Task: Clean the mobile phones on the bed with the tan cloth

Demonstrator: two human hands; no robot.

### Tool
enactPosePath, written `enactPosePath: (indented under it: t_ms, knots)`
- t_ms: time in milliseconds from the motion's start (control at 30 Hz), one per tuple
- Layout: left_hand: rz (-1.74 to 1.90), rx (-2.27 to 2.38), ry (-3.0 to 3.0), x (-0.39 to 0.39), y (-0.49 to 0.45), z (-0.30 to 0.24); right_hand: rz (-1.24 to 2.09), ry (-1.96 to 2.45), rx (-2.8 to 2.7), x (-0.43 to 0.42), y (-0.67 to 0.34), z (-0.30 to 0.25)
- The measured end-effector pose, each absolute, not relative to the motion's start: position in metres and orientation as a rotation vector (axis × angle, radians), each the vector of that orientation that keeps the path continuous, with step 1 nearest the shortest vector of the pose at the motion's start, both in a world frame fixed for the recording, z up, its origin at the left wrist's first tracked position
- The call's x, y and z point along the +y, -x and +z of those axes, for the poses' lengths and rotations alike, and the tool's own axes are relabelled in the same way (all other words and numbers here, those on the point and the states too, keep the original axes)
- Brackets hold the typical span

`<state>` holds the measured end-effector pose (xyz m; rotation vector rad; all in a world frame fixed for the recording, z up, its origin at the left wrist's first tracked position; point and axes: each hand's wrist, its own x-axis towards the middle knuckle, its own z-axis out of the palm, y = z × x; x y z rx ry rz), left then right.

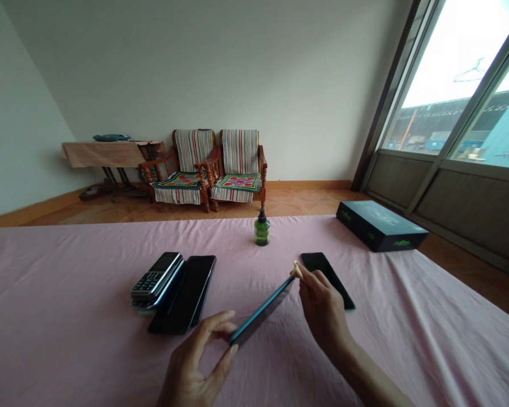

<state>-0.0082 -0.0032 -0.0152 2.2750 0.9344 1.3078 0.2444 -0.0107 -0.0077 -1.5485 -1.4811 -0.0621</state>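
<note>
Phone in hand (261, 308): tilts above the pink cloth (89, 350), nearly edge-on, blue rim uppermost, running from lower left to upper right between both hands.
Left hand (195, 362): pinches the near end between thumb and fingers; grip narrow, closed on the phone.
Right hand (322, 302): grips a small pale piece (296, 270) in the fingertips, right at the phone's far end.
Step in hand: judged as working the far end with the pale piece, probably a wipe.
Next move: seems to call for a firm pinch at the near end and light, even pressure at the far end.
Left group: keypad phone (156, 275) tops a stack; black phone (186, 294) lies just beside, edge of another showing beneath.
Right phone (328, 276): lies flat, dark face up, partly covered by the right hand.
Far side: green bottle (262, 230) stands upright; black box (382, 223) rests near the right edge.
Hard to make out: upper face of the held phone, material of the pale piece, exact contact between piece and phone.
Cut off: left wrist and right forearm, at the lower border.
</note>
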Motion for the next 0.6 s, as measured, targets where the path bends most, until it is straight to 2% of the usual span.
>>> enactPosePath:
  t_ms: [267,600]
  knots:
    - [1.332,0.927,-2.368,-0.002,0.008,-0.011,0.102,1.500,-1.497,-0.010,-0.243,-0.011]
    - [1.399,0.899,-2.378,-0.002,0.007,-0.001,0.041,1.507,-1.585,-0.011,-0.229,-0.027]
